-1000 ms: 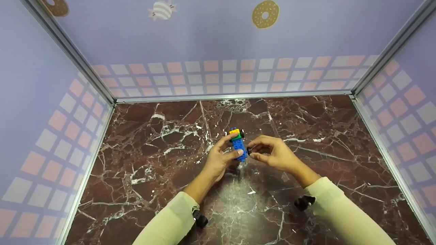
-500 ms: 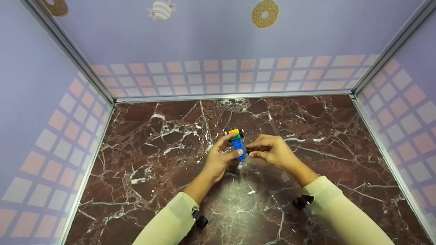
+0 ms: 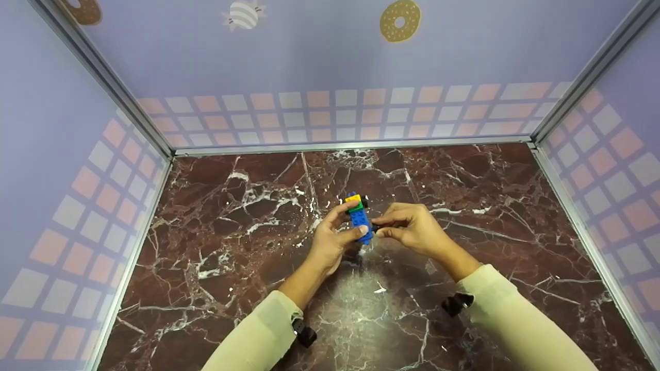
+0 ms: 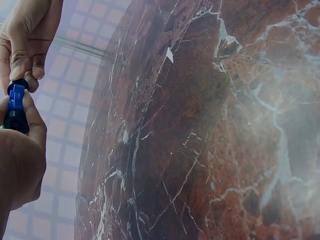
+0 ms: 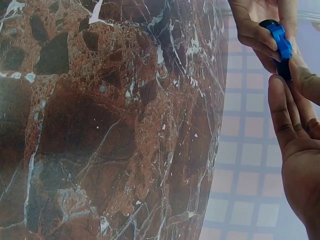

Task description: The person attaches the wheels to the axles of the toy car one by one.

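Note:
My left hand [image 3: 329, 241] grips a toy brick car [image 3: 360, 219] with its thumb on the blue base and a finger by the front. A yellow brick [image 3: 353, 198] sits above a green one at the far end of the base. On the car's right side, my right hand [image 3: 416, 230] pinches a small black wheel [image 3: 375, 227] against the near end. The blue underside [image 5: 284, 46] shows in the right wrist view, with black wheels at its ends. In the left wrist view, another black wheel [image 4: 16, 121] lies between the left fingers. Fingertips partly hide the pinched wheel.
Beneath the hands spreads a dark red marbled tabletop [image 3: 232, 273]. Purple panels with a checked print [image 3: 330, 111] enclose it at the back and both sides. A small white scrap or mark [image 3: 380, 290] shows nearer the front.
My right hand has shifted slightly left, bringing the black wheel up to the car's side. The left hand holds the car almost still.

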`<state>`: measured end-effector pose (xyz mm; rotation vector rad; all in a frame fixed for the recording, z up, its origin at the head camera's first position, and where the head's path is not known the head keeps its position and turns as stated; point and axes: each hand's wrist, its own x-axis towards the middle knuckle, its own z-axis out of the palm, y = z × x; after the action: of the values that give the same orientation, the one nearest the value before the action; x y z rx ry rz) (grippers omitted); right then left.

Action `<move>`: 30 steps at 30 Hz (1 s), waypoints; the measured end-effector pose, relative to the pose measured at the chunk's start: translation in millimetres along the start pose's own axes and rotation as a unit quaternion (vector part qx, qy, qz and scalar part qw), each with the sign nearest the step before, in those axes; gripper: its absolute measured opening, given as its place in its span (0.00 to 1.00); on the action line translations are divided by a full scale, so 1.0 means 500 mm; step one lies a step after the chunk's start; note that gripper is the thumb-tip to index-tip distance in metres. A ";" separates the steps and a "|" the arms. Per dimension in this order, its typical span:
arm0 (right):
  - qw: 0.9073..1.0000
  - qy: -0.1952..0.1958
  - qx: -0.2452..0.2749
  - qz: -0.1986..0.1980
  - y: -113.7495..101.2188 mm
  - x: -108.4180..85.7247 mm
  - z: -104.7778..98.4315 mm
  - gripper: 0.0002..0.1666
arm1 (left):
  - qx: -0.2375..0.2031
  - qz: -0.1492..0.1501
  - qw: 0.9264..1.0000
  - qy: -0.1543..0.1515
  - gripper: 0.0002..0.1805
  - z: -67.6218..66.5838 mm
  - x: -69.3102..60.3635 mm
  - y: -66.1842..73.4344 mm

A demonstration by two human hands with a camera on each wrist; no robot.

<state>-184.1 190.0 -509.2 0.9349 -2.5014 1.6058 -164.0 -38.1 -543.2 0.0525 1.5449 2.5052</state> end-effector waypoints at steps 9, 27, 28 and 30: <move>1.000 0.001 -0.024 -0.015 -0.003 0.001 -0.001 0.14 | 0.013 0.002 1.000 0.000 0.36 0.000 0.001 -0.003; 0.999 0.009 -0.023 -0.027 0.001 0.000 0.007 0.15 | 0.019 -0.016 0.999 0.023 0.37 0.006 -0.003 -0.002; 0.999 0.009 -0.021 -0.023 0.000 0.000 0.008 0.15 | 0.017 -0.017 0.999 0.024 0.37 0.006 -0.003 -0.002; 1.000 0.010 -0.017 -0.018 -0.001 0.000 0.008 0.15 | 0.015 -0.018 0.999 0.026 0.37 0.006 -0.003 -0.003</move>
<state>-182.8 186.3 -510.8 0.9485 -2.4768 1.5494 -162.0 -35.0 -543.1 -0.0364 1.5885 2.4749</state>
